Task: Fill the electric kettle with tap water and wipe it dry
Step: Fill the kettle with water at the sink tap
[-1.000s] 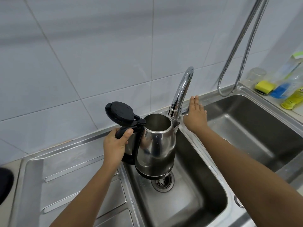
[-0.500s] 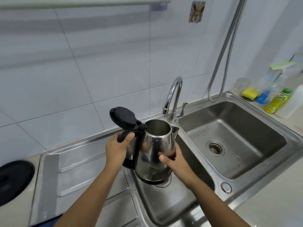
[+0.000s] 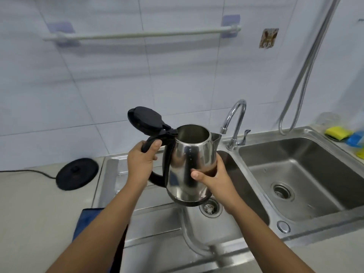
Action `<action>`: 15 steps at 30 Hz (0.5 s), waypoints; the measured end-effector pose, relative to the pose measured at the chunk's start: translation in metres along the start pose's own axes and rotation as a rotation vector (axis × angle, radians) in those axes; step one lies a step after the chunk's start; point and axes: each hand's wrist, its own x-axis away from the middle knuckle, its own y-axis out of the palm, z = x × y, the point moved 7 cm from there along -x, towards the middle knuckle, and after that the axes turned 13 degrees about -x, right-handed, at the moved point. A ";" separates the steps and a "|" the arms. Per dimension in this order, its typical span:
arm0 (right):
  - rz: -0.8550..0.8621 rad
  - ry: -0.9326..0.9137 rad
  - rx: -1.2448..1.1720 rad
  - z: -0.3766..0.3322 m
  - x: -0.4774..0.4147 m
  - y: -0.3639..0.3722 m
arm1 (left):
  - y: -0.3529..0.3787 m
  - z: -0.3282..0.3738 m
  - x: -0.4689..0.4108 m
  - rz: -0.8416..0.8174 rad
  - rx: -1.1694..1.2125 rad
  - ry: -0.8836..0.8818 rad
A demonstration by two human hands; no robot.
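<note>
Head view: the shiny steel electric kettle (image 3: pixel 190 164) stands nearly upright above the left sink basin (image 3: pixel 232 223) — spout toward the chrome tap (image 3: pixel 235 123), black lid (image 3: pixel 144 120) flipped open. Left hand (image 3: pixel 140 163) grips its black handle; right hand (image 3: pixel 215 179) cups its lower side.

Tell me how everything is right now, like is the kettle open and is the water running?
kettle: held up over the left sink basin, upright
lid: flipped open
tap: no water seen coming out
left hand: gripping the black handle
right hand: holding the kettle's lower side
kettle base: on the counter, nothing on it
blue cloth: lying at the counter edge, untouched
</note>
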 end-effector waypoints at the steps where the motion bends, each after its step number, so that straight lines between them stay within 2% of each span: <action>1: -0.007 0.005 -0.008 0.002 0.000 0.002 | -0.004 -0.001 0.003 0.002 -0.008 -0.005; 10: -0.202 0.100 0.013 0.036 0.024 0.090 | -0.108 -0.048 0.046 0.177 -0.094 -0.088; 15: -0.290 0.100 0.000 0.050 0.037 0.163 | -0.181 -0.077 0.056 0.269 -0.075 -0.131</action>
